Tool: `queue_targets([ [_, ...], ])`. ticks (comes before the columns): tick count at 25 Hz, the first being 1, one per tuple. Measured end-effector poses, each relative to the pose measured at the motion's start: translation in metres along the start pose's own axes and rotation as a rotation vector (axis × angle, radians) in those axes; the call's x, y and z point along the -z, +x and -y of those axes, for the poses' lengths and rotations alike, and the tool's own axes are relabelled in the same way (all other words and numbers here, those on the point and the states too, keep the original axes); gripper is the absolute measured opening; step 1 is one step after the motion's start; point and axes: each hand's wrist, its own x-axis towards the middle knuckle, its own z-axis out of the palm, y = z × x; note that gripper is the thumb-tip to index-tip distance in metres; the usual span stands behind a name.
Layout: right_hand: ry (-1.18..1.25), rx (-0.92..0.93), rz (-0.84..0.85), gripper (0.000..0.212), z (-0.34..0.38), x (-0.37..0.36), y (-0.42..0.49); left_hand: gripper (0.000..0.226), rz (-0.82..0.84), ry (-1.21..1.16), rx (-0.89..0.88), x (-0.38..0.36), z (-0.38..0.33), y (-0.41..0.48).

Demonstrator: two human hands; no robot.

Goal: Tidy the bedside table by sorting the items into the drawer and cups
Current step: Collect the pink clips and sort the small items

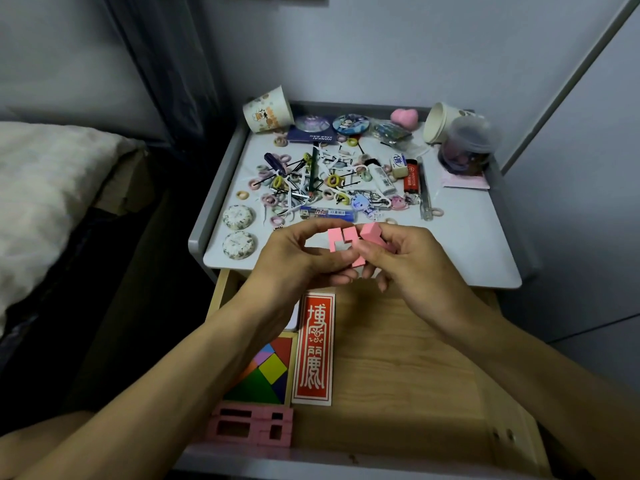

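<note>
Bedside table (467, 244): grey top, raised rim at the left, rear and right; left cup (268, 110) and right cup (441, 123) lie tipped at the rear corners; clear jar (465, 147) just beside the right cup; hair ties (277, 183) and black pins heaped mid-surface; red lighter (411, 179) beside an eraser (398, 165); two round tins (238, 216) near the left front edge.

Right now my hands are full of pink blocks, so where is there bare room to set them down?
The drawer floor is bare right of the red card. The table is bare at its front right corner, in front of the pink paper. Its middle is crowded with hair ties.
</note>
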Motion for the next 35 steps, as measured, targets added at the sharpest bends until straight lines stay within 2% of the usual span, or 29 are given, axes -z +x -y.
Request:
queue_targets([
  [3,-0.024,-0.007,-0.02,0.014,-0.001,0.0,0.001,0.026,-0.012,-0.027,-0.013,-0.004,0.004,0.0],
  [7,-0.128,0.032,-0.043,0.016,0.0,-0.002,0.0,0.024,-0.076,0.001,-0.037,-0.007,0.008,0.0],
  [13,-0.07,-0.009,-0.025,0.017,0.002,0.0,0.001,0.016,-0.156,0.262,-0.121,-0.001,0.009,0.004],
  [19,-0.248,0.084,-0.065,0.015,0.002,0.0,-0.002,0.018,-0.101,0.12,-0.085,0.002,0.008,0.01],
  [27,-0.332,0.116,-0.093,0.006,0.004,0.001,-0.005,0.018,-0.078,0.144,-0.037,0.003,0.005,0.011],
  [35,-0.349,0.121,-0.096,0.014,0.003,0.0,-0.004,0.018,-0.073,0.158,-0.018,0.002,0.006,0.01],
])
